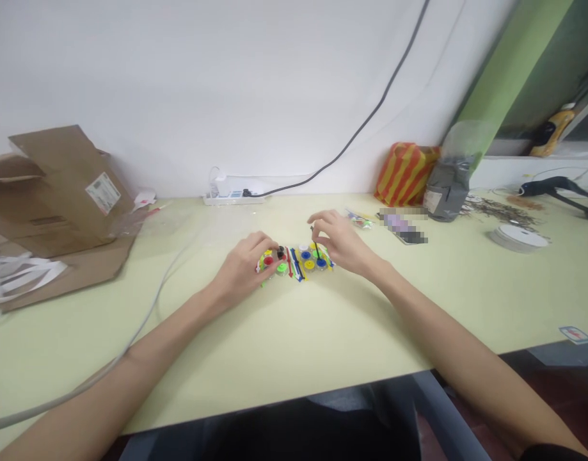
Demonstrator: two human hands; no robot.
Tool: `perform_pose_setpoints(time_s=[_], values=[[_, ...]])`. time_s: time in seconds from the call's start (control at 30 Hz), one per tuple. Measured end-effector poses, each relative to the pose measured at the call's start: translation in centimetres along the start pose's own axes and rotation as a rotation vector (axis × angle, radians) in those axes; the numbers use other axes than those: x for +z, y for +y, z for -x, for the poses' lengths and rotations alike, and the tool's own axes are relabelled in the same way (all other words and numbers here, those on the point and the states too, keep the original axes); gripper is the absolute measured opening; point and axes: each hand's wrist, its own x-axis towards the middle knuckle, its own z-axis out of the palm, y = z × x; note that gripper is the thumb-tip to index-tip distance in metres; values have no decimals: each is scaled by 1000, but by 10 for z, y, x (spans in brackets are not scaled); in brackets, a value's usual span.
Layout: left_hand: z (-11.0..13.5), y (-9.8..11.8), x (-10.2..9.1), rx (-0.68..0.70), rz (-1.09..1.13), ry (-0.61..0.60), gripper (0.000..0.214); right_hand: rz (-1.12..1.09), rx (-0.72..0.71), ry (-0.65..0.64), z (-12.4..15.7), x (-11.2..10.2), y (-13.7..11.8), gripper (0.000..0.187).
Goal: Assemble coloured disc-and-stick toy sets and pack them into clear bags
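Note:
A small flat toy board (298,260) with coloured round buttons in red, green, yellow and blue lies on the pale green table (294,346). My left hand (246,264) rests on its left end, fingers curled, with a small black part at its fingertips. My right hand (341,244) hovers over the right end, pinching a thin dark stick (315,243) that points down at the buttons.
An open cardboard box (58,192) sits at the left with white paper strips. A power strip (233,195) and black cable run along the wall. An orange striped bag (405,173), a grey pouch (447,186), a tape roll (517,237) and a grey cable (144,320) lie around.

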Motion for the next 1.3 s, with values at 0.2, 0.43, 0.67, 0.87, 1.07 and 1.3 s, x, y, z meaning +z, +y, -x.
perform_pose_setpoints(time_s=[0.2, 0.43, 0.67, 0.87, 1.07, 1.3], values=[[1, 4, 1, 4, -13, -13, 18, -66, -93, 5, 0, 20, -30, 21], [-1, 7, 0, 21, 5, -20, 11, -20, -70, -6, 1, 27, -43, 18], [-1, 5, 0, 20, 8, -11, 11, -59, -56, -33, 2, 24, -44, 22], [-1, 7, 1, 58, 35, -8, 12, -133, -24, -43, 3, 30, -39, 23], [0, 8, 1, 88, 23, -41, 16, -186, -28, -32, 4, 32, -40, 22], [0, 10, 1, 111, 16, -93, 12, -213, -71, -22, 4, 29, -49, 21]])
